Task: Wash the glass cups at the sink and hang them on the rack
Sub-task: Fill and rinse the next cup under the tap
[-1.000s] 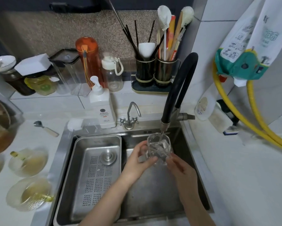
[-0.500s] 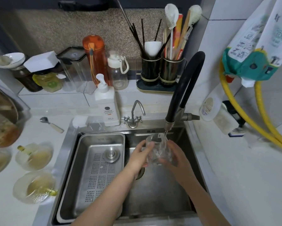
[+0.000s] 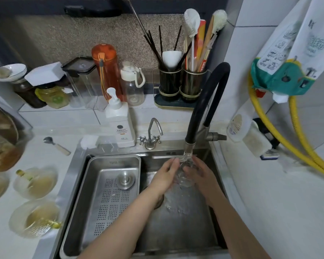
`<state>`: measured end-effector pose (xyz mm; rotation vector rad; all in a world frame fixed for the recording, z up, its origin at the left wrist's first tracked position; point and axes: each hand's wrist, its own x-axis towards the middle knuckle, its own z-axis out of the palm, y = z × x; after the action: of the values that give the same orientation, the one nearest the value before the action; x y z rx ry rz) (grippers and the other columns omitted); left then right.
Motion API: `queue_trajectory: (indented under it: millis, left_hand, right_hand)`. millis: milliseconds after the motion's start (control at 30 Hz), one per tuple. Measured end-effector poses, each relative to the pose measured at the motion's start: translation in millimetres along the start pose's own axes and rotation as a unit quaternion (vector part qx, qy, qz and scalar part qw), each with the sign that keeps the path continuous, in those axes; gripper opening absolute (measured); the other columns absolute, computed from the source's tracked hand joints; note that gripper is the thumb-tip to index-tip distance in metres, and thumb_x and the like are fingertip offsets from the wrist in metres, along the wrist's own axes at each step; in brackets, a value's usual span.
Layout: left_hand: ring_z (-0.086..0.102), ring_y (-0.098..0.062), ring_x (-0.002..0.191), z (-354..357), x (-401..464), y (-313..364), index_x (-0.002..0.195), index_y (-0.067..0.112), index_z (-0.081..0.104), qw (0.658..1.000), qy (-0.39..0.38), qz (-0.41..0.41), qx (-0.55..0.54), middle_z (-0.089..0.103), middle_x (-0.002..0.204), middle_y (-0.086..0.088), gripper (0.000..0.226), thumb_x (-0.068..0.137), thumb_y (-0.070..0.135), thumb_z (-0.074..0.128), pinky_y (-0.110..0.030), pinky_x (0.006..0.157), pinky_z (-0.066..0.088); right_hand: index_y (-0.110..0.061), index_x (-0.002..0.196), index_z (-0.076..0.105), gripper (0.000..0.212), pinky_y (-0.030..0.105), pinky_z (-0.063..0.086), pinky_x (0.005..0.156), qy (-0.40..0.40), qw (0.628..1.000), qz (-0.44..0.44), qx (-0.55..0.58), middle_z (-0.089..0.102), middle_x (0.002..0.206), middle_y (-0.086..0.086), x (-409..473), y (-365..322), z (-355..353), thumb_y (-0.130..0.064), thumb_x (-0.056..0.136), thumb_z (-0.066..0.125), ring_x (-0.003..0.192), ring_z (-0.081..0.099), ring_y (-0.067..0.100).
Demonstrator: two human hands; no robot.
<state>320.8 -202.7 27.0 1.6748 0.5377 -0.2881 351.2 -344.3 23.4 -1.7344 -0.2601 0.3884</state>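
Left hand [image 3: 166,174] and right hand [image 3: 200,174] clasp the glass cup [image 3: 183,176] between them at centre frame, under the black faucet [image 3: 206,101], above the sink [image 3: 176,221]. Judged wet, slippery, rigid, breakable; grip the sidewall, not the rim.

soap bottle [image 3: 121,126] label: unreadable; hanging bag [image 3: 295,51] print: unreadable

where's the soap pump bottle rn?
Head view: the white soap pump bottle stands on the counter behind the sink's left half, just left of the small chrome tap.
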Motion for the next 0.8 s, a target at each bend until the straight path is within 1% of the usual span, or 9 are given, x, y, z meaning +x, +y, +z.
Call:
queue_trajectory:
  millis: [67,133,233,333,433,533,600,733,800]
  left_hand:
    - [0.045,-0.024,0.13,4,4,5,0.137,0.048,0.039,0.998,-0.02,0.008,0.058,0.049,0.141,0.002,0.057,0.085,0.072,0.036,-0.037,0.109,0.034]
    - [0.034,-0.021,0.134,10,3,12,0.134,0.043,0.044,0.998,-0.019,0.028,0.056,0.039,0.144,-0.001,0.046,0.091,0.061,0.039,-0.028,0.108,0.024]
    - [0.049,-0.014,0.118,13,4,19,0.112,0.03,0.054,0.999,-0.018,0.047,-0.006,0.051,0.133,-0.006,0.02,0.094,0.04,0.052,-0.022,0.094,0.037]
    - [0.059,-0.01,0.096,9,11,19,0.109,0.022,0.06,0.998,-0.018,0.009,-0.065,0.063,0.115,-0.002,0.04,0.078,0.046,0.069,-0.019,0.071,0.042]
    - [0.061,-0.007,0.079,6,13,19,0.086,0.022,0.063,0.993,-0.003,-0.017,-0.116,0.068,0.088,0.003,0.02,0.078,0.037,0.073,-0.019,0.058,0.046]
    - [0.062,-0.016,0.082,5,13,16,0.083,0.022,0.068,0.992,0.017,-0.045,-0.119,0.07,0.092,-0.003,0.022,0.074,0.042,0.073,-0.025,0.063,0.046]
    - [0.063,-0.021,0.089,2,12,12,0.088,0.021,0.071,0.99,0.03,-0.054,-0.125,0.069,0.097,-0.004,0.032,0.072,0.048,0.071,-0.025,0.063,0.047]
    - [0.059,-0.011,0.066,-2,9,6,0.078,0.014,0.064,0.984,0.084,-0.048,-0.152,0.063,0.075,0.0,0.019,0.088,0.03,0.062,-0.014,0.046,0.046]
    - [0.062,-0.016,0.072,-3,10,2,0.077,0.011,0.062,0.985,0.124,-0.032,-0.119,0.063,0.076,-0.001,0.025,0.093,0.029,0.055,-0.025,0.06,0.054]
  right_hand:
    - [-0.029,0.125,0.058,0.041,0.043,0.049,0.1,0.011,0.999,0.01,0.035,0.067,0.118,-0.005,-6,4,-6,-0.038,0.085,0.066,0.11,0.063,0.013]
    - [-0.026,0.127,0.057,0.045,0.037,0.051,0.097,0.018,0.997,0.014,0.077,0.067,0.119,-0.005,-11,6,-9,-0.037,0.084,0.065,0.111,0.063,0.014]
    - [-0.026,0.127,0.057,0.046,0.041,0.051,0.097,0.01,0.995,0.009,0.1,0.067,0.12,-0.002,-13,6,-13,-0.041,0.085,0.066,0.113,0.063,0.018]
    - [-0.026,0.131,0.054,0.053,0.052,0.045,0.103,-0.019,0.994,0.012,0.103,0.064,0.124,0.003,-12,7,-19,-0.045,0.083,0.064,0.116,0.061,0.022]
    - [-0.021,0.13,0.055,0.044,0.048,0.045,0.102,-0.032,0.991,0.017,0.128,0.063,0.125,0.006,-8,9,-17,-0.037,0.089,0.058,0.118,0.059,0.025]
    - [-0.025,0.131,0.053,0.034,0.039,0.049,0.098,-0.038,0.985,0.039,0.166,0.063,0.126,-0.002,-4,11,-6,-0.029,0.097,0.05,0.118,0.059,0.016]
    - [-0.036,0.129,0.052,0.037,0.036,0.047,0.1,-0.035,0.981,0.075,0.178,0.06,0.129,-0.012,-3,11,2,-0.038,0.092,0.054,0.117,0.058,0.005]
    - [-0.032,0.129,0.052,0.055,0.043,0.045,0.103,-0.047,0.983,0.086,0.156,0.06,0.127,-0.01,3,10,18,-0.055,0.08,0.064,0.119,0.057,0.01]
    - [-0.033,0.116,0.059,0.043,0.047,0.047,0.099,-0.017,0.983,0.093,0.156,0.063,0.115,-0.011,7,7,28,-0.055,0.079,0.065,0.111,0.06,0.01]
